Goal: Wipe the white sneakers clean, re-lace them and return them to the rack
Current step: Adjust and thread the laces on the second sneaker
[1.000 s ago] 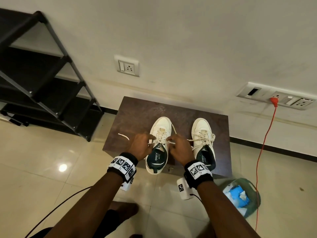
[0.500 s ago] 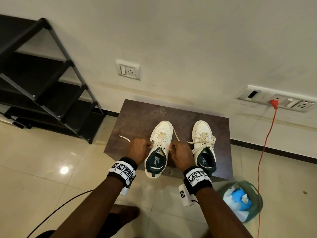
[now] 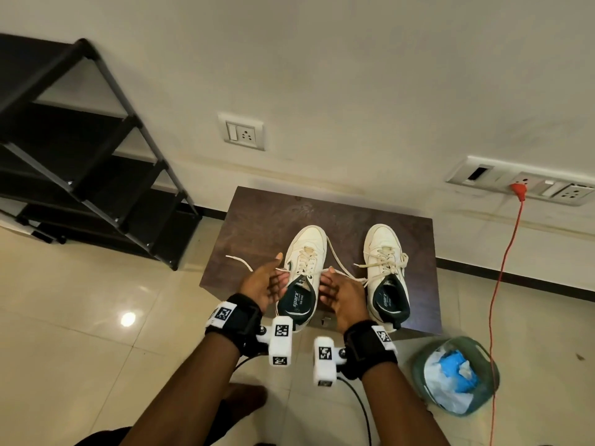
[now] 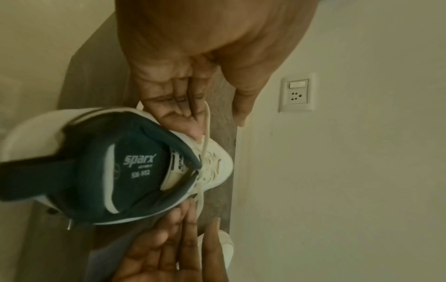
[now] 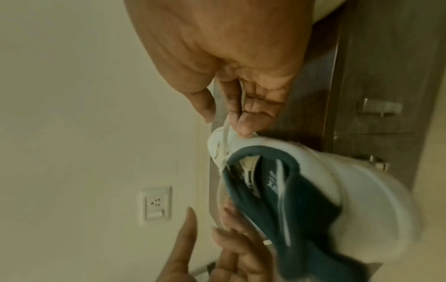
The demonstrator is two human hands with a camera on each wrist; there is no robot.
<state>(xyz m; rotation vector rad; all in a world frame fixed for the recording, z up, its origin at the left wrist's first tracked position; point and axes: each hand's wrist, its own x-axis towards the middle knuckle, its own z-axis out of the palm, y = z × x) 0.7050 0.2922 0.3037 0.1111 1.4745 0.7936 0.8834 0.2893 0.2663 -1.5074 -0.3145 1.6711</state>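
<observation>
Two white sneakers with dark green lining stand side by side on a brown cabinet top (image 3: 257, 226). The right sneaker (image 3: 384, 252) has loose laces spread across it. My hands flank the left sneaker (image 3: 306, 249), palms turned toward each other. My left hand (image 3: 262, 284) has its fingers stretched out, with a taut lace (image 4: 206, 118) pinched between two of them and the thumb apart. My right hand (image 3: 343, 292) holds the other lace end (image 5: 225, 133) between two fingers in the same way. Both lace ends trail outward over the cabinet top.
A black shoe rack (image 3: 80, 162) stands at the left against the wall. A green bin (image 3: 418, 365) holding blue and white waste sits on the floor at the right. An orange cable (image 3: 502, 268) hangs from a wall socket. My bare foot (image 3: 244, 397) is below.
Both hands were closed fists on the laces over the left sneaker. Now the palms face inward and the fingers are stretched out beside the shoe, with the laces between the fingers.
</observation>
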